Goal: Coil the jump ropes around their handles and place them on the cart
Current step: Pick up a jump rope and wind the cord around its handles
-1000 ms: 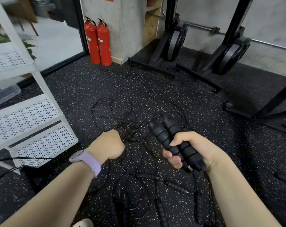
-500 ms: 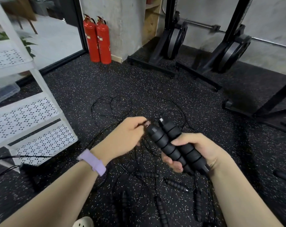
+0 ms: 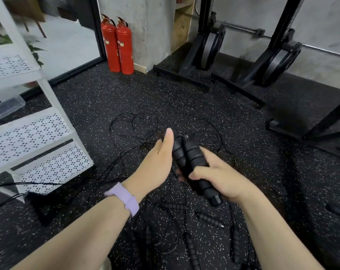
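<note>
Two black ribbed jump rope handles [image 3: 192, 158] lie side by side in my right hand [image 3: 221, 178], which grips their lower half, tips pointing away from me. My left hand [image 3: 157, 162] lies against the left side of the handles with its thumb straight along them. Its fingers pass behind the handles and are hidden. Thin black rope [image 3: 134, 129] trails in loose loops on the floor beyond my hands. Several more handles [image 3: 210, 219] and tangled ropes lie on the floor under my arms. The white perforated cart [image 3: 29, 137] stands at the left.
Two red fire extinguishers [image 3: 118, 45] stand by the concrete pillar at the back. Black rack frames with weight plates [image 3: 212, 47] fill the back right. A clear plastic bin [image 3: 5, 108] sits behind the cart. A black object with a cord [image 3: 40, 203] lies by the cart's foot.
My left hand rose from the rope pile on the floor, reached the handle tips, and now lies flat against the handles' left side. My right hand kept its grip and tilted the handles more upright.
</note>
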A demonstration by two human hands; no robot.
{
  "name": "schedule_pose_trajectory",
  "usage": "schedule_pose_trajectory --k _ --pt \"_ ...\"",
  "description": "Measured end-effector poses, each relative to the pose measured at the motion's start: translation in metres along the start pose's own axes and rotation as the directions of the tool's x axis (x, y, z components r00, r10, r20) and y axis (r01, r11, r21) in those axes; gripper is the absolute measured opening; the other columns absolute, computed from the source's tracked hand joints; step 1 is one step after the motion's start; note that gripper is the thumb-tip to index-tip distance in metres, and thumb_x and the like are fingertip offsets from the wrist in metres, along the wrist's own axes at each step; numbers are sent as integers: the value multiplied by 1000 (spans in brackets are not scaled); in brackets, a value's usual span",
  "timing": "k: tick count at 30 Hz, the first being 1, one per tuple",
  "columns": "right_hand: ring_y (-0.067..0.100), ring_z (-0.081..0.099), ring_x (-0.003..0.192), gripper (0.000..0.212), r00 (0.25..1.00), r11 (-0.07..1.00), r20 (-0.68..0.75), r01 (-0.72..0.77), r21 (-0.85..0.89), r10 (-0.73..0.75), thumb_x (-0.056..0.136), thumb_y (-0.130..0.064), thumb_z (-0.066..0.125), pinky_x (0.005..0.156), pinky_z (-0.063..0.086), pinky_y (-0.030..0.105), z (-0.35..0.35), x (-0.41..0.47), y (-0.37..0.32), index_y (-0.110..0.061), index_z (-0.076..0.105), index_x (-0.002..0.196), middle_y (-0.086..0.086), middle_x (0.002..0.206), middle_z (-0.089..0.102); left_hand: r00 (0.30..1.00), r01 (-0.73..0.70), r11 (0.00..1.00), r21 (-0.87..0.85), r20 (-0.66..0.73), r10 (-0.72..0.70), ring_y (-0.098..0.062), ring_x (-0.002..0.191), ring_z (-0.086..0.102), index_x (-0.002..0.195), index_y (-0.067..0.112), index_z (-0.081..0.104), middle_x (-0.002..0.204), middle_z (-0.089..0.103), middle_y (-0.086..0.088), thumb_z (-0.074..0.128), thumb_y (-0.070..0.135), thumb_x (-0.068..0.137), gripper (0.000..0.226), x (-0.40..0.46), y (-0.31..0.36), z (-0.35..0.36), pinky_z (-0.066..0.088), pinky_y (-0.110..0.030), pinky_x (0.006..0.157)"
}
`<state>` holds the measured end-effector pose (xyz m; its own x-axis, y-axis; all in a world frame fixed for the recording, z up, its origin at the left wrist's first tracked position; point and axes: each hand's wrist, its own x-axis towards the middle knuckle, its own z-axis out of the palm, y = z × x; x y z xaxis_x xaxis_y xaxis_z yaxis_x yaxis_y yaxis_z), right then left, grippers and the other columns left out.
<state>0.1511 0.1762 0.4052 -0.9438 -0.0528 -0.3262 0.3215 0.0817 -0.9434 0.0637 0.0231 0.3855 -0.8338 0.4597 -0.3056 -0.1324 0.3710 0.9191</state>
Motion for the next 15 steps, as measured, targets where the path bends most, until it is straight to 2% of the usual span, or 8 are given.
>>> schedule_pose_trajectory --k 2,3,4,5,6,7,11,15 --pt "41 71 107 59 1000 1000 -9 -12 -18 11 67 -16 67 86 56 54 3 0 2 -21 57 126 19 113 73 1000 -8 999 35 -13 8 -23 116 62 136 21 58 130 65 -8 12 71 98 78 -2 -1 -3 39 -45 108" --pt "44 69 110 61 1000 1000 -19 -12 -7 12 65 -20 69 88 56 55 3 -1 1 -23 59 125 20 116 71 1000 15 999 44 -22 -14 -19 101 65 132 16 61 122 68 -11 14 69 100 77 -1 0 -4 40 -48 108" --pt "47 68 109 61 1000 1000 -14 -14 25 15 65 -20 69 88 58 56 4 -1 0 -22 59 125 21 117 71 998 46 998 34 -38 -45 -17 79 62 122 11 65 122 62 -14 18 69 100 77 4 -2 -4 46 -48 99" --pt "48 69 105 61 1000 995 15 -19 97 18 68 -15 67 86 60 56 5 -1 -1 -20 57 128 21 115 72 995 85 996 -10 -56 -85 -17 64 56 110 11 66 85 70 -12 22 72 98 76 8 -2 -4 50 -45 83" --pt "46 71 97 60 998 982 63 -29 186 17 72 -9 63 81 61 53 7 -1 -3 -16 54 132 21 113 73 990 122 990 -68 -66 -126 -18 59 52 102 15 66 70 54 4 27 76 93 73 9 -2 -4 47 -41 71" --pt "44 72 92 60 994 965 107 -37 261 9 76 -4 58 78 61 51 9 -2 -5 -13 50 135 21 111 73 986 144 984 -101 -67 -151 -20 60 52 99 18 66 72 63 -4 29 79 89 72 10 -3 -4 42 -36 66" --pt "44 68 83 68 990 883 136 -39 468 -29 77 3 51 80 61 57 15 0 -4 -19 48 141 29 105 68 987 144 974 -175 -40 -153 -19 54 48 72 24 55 51 53 6 33 65 99 54 10 -1 -3 33 -26 51" --pt "33 60 74 73 993 850 116 -42 524 -22 72 3 53 66 53 42 18 3 0 -25 53 140 28 101 61 977 210 958 -194 71 -200 -14 40 36 71 19 48 47 46 2 25 63 101 58 6 6 -1 27 -23 46"
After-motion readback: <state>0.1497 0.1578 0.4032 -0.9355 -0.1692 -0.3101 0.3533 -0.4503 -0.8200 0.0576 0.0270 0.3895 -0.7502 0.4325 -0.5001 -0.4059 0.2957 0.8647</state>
